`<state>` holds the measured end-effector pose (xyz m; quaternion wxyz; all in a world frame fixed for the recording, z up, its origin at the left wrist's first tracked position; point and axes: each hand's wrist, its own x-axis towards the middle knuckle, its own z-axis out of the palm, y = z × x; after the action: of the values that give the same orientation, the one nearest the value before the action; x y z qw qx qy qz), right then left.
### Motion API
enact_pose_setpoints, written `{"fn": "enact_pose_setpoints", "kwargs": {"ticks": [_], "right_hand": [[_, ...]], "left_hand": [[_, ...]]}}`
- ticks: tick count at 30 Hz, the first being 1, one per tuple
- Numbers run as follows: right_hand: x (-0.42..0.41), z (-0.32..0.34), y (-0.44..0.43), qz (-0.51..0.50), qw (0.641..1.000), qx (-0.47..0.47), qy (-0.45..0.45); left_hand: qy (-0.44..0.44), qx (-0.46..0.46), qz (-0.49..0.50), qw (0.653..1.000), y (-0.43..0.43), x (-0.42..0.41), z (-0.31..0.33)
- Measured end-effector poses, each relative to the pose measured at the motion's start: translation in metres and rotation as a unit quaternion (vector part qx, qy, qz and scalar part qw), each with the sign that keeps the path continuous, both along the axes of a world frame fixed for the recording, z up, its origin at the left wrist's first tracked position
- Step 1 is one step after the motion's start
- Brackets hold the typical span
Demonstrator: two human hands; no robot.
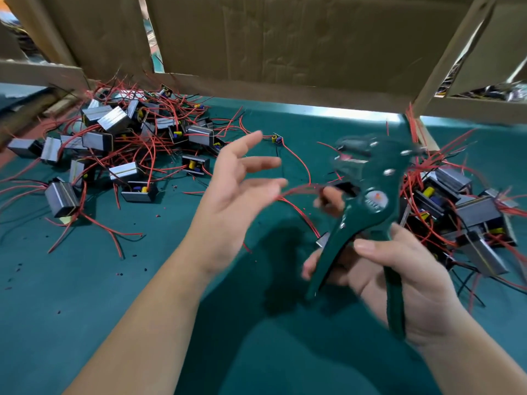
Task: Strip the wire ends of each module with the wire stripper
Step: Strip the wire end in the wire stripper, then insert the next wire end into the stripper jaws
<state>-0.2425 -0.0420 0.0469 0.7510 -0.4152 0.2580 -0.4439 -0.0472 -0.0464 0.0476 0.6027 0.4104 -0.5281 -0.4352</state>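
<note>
The right hand (405,280) is wrapped round the handles of the green wire stripper (368,206), whose blurred head tilts up and away over the counter (114,295). The left hand (236,192) hovers beside it, fingers spread and holding nothing. Modules with red wires lie heaped at far left (114,143) and right (462,212), before a cardboard box (285,47).

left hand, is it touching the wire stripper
Apart. The head view shows green mat between the open left hand and the wire stripper, which the right hand grips.
</note>
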Motion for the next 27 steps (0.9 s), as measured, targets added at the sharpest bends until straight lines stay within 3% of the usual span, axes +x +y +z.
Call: {"fn": "enact_pose_setpoints", "kwargs": {"ticks": [2, 4, 6, 7, 10, 12, 14, 17, 20, 22, 27], "right_hand": [[-0.005, 0.002, -0.003, -0.094, 0.995, -0.045, 0.001], [-0.011, 0.007, -0.008, -0.133, 0.989, -0.061, -0.026], [-0.017, 0.011, -0.013, -0.135, 0.989, -0.039, -0.048], [-0.020, 0.011, -0.014, -0.129, 0.990, -0.028, -0.053], [-0.023, 0.008, -0.015, -0.096, 0.994, -0.013, -0.058], [-0.022, 0.007, -0.014, -0.081, 0.995, -0.010, -0.058], [-0.020, 0.006, -0.014, -0.070, 0.996, -0.007, -0.063], [-0.017, 0.006, -0.013, -0.049, 0.996, -0.005, -0.069], [-0.015, 0.007, -0.011, -0.043, 0.996, -0.006, -0.072], [-0.013, 0.008, -0.010, -0.039, 0.997, -0.012, -0.070], [-0.012, 0.008, -0.008, -0.035, 0.997, -0.012, -0.067]], "left_hand": [[-0.113, 0.042, 0.160, 0.980, -0.007, 0.008, -0.006], [-0.348, 0.130, 0.283, 0.884, -0.011, 0.018, -0.015], [-0.489, 0.241, 0.277, 0.791, -0.012, 0.020, -0.023], [-0.526, 0.266, 0.260, 0.765, -0.012, 0.020, -0.026], [-0.578, 0.218, 0.269, 0.739, -0.010, 0.020, -0.030], [-0.560, 0.171, 0.295, 0.755, -0.009, 0.024, -0.026], [-0.504, 0.159, 0.282, 0.801, -0.008, 0.027, -0.022], [-0.345, 0.147, 0.218, 0.901, -0.011, 0.024, -0.019], [-0.168, 0.125, 0.178, 0.961, -0.013, 0.017, -0.017], [-0.083, 0.101, 0.158, 0.979, -0.013, 0.014, -0.016], [-0.043, 0.007, 0.142, 0.989, -0.011, 0.012, -0.012]]}}
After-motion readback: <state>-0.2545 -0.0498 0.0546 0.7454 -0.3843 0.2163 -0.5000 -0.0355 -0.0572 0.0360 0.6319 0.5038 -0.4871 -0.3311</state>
